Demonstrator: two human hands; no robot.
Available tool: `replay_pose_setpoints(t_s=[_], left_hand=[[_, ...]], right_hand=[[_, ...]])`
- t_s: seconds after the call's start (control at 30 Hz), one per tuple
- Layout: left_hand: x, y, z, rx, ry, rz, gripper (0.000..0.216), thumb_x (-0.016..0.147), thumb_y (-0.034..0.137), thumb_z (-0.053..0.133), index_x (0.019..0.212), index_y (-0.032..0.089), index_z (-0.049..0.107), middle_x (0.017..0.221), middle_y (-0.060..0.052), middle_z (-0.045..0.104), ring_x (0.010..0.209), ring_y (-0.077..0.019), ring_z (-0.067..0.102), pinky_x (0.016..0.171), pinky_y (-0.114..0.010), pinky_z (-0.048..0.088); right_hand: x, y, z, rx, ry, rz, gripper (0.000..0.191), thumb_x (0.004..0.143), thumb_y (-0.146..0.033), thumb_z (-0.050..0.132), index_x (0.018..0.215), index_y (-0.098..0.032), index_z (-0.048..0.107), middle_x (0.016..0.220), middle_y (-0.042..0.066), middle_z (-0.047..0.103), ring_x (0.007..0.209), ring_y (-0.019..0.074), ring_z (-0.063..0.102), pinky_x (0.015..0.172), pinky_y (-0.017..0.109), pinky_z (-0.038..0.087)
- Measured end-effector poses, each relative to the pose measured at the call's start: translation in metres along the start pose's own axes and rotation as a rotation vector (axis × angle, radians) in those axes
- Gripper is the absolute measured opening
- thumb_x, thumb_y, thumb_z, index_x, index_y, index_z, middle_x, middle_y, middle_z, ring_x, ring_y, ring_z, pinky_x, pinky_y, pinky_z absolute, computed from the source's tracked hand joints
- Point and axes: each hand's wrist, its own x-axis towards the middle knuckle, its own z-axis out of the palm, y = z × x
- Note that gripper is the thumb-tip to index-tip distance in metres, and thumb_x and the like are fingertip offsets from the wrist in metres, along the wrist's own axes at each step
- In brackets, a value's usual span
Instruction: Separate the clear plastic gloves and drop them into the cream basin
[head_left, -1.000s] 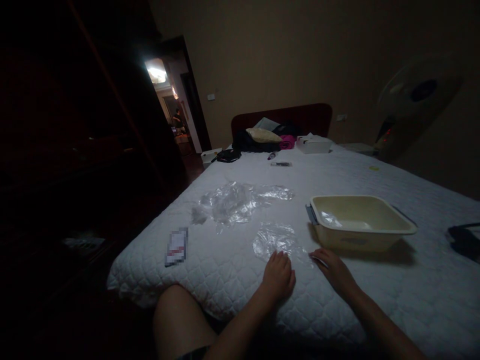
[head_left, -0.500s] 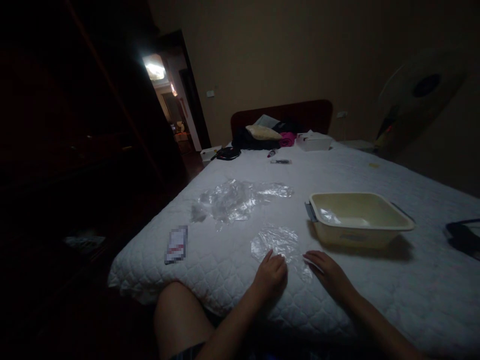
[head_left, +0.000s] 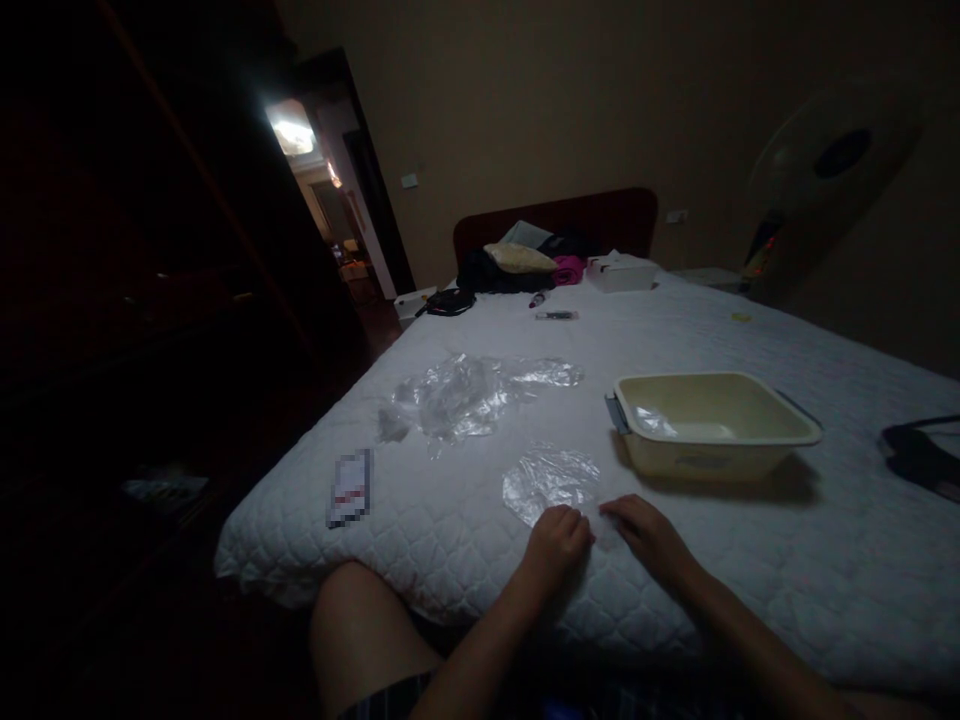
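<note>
Touching clear plastic (head_left: 551, 476), left hand (head_left: 559, 545) half-curled.

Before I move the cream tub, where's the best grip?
Probably at both ends, hands coming in from left and right. The left grey handle juts out beside the rim of the cream tub; opposite, a dark strip looks like its twin, though mostly hidden. The tub sits upright, so a level two-ended lift should suit.
</note>
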Motion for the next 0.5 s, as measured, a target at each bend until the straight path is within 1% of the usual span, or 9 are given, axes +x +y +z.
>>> replay_pose_setpoints(t_s=[0.07, 0.17, 0.27, 0.4, 0.5], left_hand=[[-0.001, 0.001, 0.002, -0.01, 0.002, -0.017, 0.018, 0.089, 0.021, 0.042, 0.079, 0.016, 0.055, 0.073, -0.005, 0.058, 0.075, -0.0174, 0.056, 0.069, -0.031, 0.048], [-0.004, -0.001, 0.006, -0.024, 0.026, -0.029, 0.019, 0.089, 0.016, 0.039, 0.077, 0.016, 0.055, 0.075, -0.006, 0.058, 0.077, -0.0172, 0.056, 0.07, -0.031, 0.047], [-0.006, -0.003, 0.011, 0.003, 0.073, -0.011, 0.02, 0.087, 0.012, 0.038, 0.076, 0.016, 0.054, 0.077, -0.007, 0.058, 0.077, -0.017, 0.055, 0.069, -0.03, 0.045], [-0.007, -0.004, 0.012, 0.081, 0.173, 0.017, 0.018, 0.084, 0.01, 0.041, 0.072, 0.015, 0.053, 0.07, -0.005, 0.055, 0.068, -0.015, 0.052, 0.063, -0.028, 0.042], [-0.008, -0.003, 0.01, 0.091, 0.2, 0.02, 0.016, 0.083, 0.011, 0.044, 0.071, 0.015, 0.053, 0.07, -0.004, 0.055, 0.067, -0.0145, 0.051, 0.062, -0.027, 0.041]], right_hand=[[0.001, 0.0, 0.002, 0.02, 0.02, 0.045, 0.022, 0.082, -0.027, 0.048, 0.097, -0.021, 0.064, 0.091, 0.008, 0.066, 0.087, 0.0204, 0.06, 0.081, 0.036, 0.048], [0.004, -0.001, 0.004, 0.047, 0.054, 0.116, 0.025, 0.083, -0.033, 0.048, 0.101, -0.021, 0.062, 0.094, 0.008, 0.066, 0.088, 0.0208, 0.061, 0.081, 0.036, 0.048], [0.008, -0.006, 0.005, 0.089, 0.062, 0.178, 0.026, 0.082, -0.037, 0.048, 0.101, -0.02, 0.058, 0.091, 0.007, 0.065, 0.082, 0.0199, 0.061, 0.076, 0.034, 0.048], [0.014, -0.016, 0.004, 0.109, 0.026, 0.234, 0.024, 0.083, -0.041, 0.047, 0.093, -0.02, 0.054, 0.077, 0.004, 0.063, 0.068, 0.0172, 0.058, 0.065, 0.03, 0.047], [0.019, -0.022, 0.002, 0.085, -0.009, 0.221, 0.025, 0.083, -0.043, 0.046, 0.084, -0.02, 0.056, 0.07, 0.002, 0.06, 0.063, 0.0162, 0.056, 0.062, 0.03, 0.045]])
